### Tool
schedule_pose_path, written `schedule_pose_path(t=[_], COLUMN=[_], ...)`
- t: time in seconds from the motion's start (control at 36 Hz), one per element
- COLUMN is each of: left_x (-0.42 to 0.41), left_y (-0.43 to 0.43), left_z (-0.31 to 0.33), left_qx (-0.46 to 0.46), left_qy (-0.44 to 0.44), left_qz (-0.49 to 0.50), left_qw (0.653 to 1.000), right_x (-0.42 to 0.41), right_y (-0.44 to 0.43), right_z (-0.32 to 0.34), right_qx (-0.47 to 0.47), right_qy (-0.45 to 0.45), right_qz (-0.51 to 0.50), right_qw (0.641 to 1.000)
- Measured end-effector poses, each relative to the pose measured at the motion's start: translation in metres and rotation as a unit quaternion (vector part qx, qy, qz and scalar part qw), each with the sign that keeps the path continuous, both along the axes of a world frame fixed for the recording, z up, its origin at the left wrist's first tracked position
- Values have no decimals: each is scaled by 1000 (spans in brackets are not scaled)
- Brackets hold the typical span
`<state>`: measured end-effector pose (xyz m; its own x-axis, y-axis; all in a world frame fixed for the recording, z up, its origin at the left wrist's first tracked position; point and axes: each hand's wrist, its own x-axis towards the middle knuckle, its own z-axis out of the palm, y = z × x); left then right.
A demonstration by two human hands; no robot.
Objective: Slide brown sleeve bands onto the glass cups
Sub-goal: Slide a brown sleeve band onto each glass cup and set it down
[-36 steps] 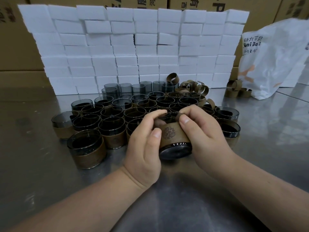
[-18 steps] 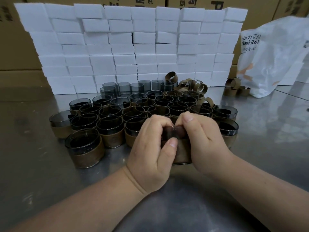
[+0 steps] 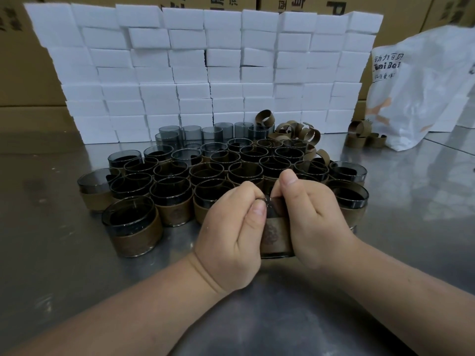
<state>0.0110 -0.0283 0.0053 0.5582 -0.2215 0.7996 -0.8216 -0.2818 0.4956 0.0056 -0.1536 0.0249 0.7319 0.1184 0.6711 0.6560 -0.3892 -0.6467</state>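
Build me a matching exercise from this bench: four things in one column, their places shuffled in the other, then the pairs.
1 held cup
2 loose band heap
3 white bag
4 white blocks

A stacked as a wall at the back
B slumped at the far right edge
C gripped by the left hand and right hand
D piled behind the cups, right of centre

Pairs: 1-C, 2-D, 3-B, 4-A
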Motion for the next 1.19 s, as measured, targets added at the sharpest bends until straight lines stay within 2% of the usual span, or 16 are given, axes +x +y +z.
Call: schedule_pose_path(t=[0.31, 0.78, 1.19], left_x=[0, 1, 0], left_y=[1, -1, -1], left_z=[1, -4, -3], left_qx=[-4, -64, -60], left_qy=[7, 55, 68], left_qz=[8, -32, -28], left_qw=[1000, 996, 995], right_x=[1, 3, 3], right_y=[1, 1, 1], right_z=[-1, -2, -1], right_qx=[-7, -18, -39], right_qy=[10, 16, 9], right_qz=[8, -10, -16], right_qw=[1000, 1000, 999])
